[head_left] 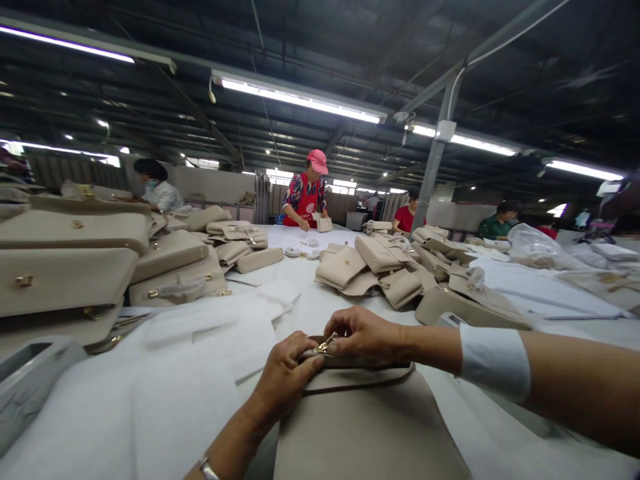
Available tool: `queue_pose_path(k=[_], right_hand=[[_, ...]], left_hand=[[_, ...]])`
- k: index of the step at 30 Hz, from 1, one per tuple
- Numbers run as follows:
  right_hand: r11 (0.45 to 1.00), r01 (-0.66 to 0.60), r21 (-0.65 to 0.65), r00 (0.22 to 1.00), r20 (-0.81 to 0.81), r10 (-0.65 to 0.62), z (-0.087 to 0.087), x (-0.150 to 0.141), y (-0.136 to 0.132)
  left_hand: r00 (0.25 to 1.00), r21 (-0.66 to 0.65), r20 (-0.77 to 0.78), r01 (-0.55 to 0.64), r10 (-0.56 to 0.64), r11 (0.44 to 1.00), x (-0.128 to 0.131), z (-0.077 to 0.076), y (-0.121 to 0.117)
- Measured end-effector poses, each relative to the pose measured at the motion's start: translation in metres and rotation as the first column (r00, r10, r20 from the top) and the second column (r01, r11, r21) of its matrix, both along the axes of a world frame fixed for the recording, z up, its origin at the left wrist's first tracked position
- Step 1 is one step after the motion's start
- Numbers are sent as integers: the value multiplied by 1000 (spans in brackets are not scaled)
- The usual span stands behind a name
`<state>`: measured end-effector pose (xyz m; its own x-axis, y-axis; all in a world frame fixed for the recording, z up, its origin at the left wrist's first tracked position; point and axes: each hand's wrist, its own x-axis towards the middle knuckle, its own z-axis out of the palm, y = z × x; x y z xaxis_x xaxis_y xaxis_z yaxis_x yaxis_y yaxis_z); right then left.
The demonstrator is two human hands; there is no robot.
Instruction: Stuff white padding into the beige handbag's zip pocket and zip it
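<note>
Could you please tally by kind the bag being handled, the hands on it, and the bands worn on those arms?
Bags: 1 (beige bag)
Hands: 2 (left hand at the bag's opening edge, right hand at its gold zip fitting)
Bands: 2 (metal band at left wrist, white band on right forearm)
Total: 5

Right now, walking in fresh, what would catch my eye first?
Probably the left hand and right hand at a gold zipper pull, on a beige bag in the foreground. Next, the left heap and right heap of similar bags; then, farther back, the person in a pink cap.
</note>
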<state>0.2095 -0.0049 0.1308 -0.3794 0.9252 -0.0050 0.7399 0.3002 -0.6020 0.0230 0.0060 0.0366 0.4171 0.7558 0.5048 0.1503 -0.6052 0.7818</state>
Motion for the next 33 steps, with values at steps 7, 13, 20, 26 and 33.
queue_pose_path(k=[7, 13, 20, 26, 33], right_hand=[[968, -176, 177, 980, 124, 155, -10, 2, 3], [819, -484, 309, 865, 310, 395, 1, 3, 10], [863, -500, 67, 852, 213, 478, 12, -4, 33], [724, -662, -195, 607, 428, 670, 39, -36, 45], [693, -682, -236, 350, 726, 592, 60, -54, 28]], left_hand=[[999, -4, -38, -35, 35, 999, 1, 1, 0], [1000, -1, -9, -18, 18, 1000, -1, 3, 2], [1000, -4, -9, -29, 29, 1000, -1, 3, 0], [1000, 0, -14, -27, 27, 1000, 0, -1, 2], [1000, 24, -6, 15, -15, 1000, -3, -3, 3]])
